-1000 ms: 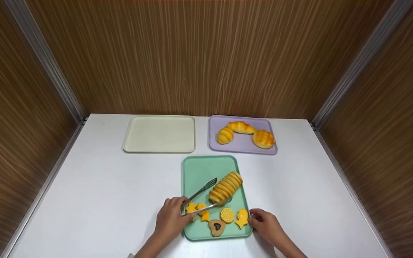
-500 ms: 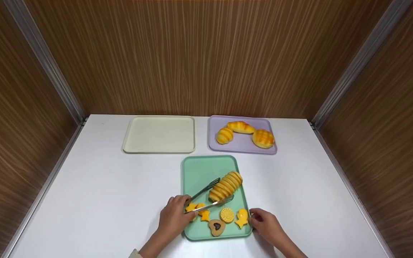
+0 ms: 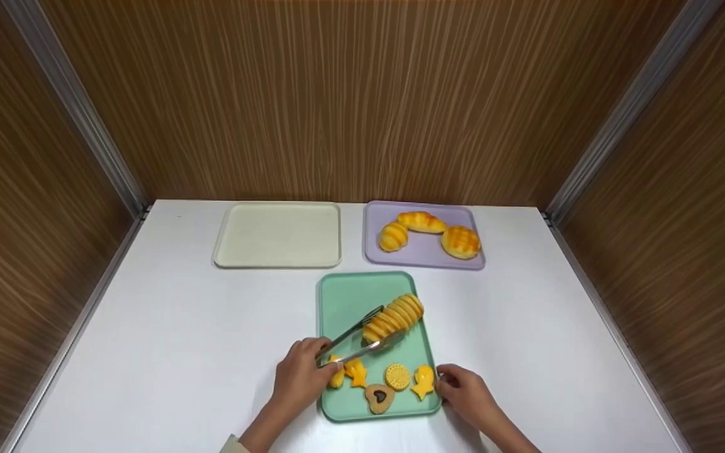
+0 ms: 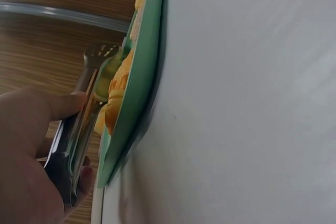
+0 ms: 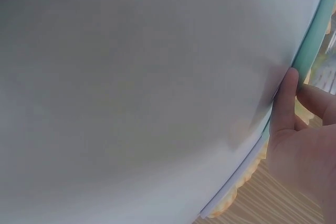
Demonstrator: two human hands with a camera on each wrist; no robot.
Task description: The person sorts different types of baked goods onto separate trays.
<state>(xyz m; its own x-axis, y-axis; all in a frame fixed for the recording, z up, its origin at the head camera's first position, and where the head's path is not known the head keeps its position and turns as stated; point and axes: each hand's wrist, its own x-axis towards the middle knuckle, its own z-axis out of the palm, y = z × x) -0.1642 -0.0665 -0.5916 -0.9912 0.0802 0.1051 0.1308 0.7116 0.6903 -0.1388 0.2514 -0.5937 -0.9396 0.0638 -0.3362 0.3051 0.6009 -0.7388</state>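
Observation:
In the head view my left hand (image 3: 301, 375) holds metal tongs (image 3: 370, 346) over the green tray (image 3: 362, 284). The tongs' ends lie on either side of a long ridged bread loaf (image 3: 394, 319), which appears gripped between them; whether it is off the tray I cannot tell. The left wrist view shows my thumb and fingers around the tongs (image 4: 65, 150). My right hand (image 3: 468, 395) pinches the tray's right rim near its front corner, as the right wrist view also shows. Near the tray's front lie a heart cookie (image 3: 379, 398), a round cookie (image 3: 397, 377), a fish-shaped one (image 3: 423, 382) and several yellow pieces (image 3: 355, 372), partly hidden.
A cream tray (image 3: 279, 236) stands at the back left. Beside it, a purple tray (image 3: 422, 258) bears a croissant (image 3: 421, 221), a small striped roll (image 3: 393, 237) and a round bun (image 3: 461, 242). Wood-grain panels (image 3: 362, 100) enclose the white table (image 3: 211, 340) behind and at both sides.
The tongs' ends have moved in around the loaf, and the loaf has shifted slightly away from me. My left hand has moved little. My right hand keeps its place on the tray rim.

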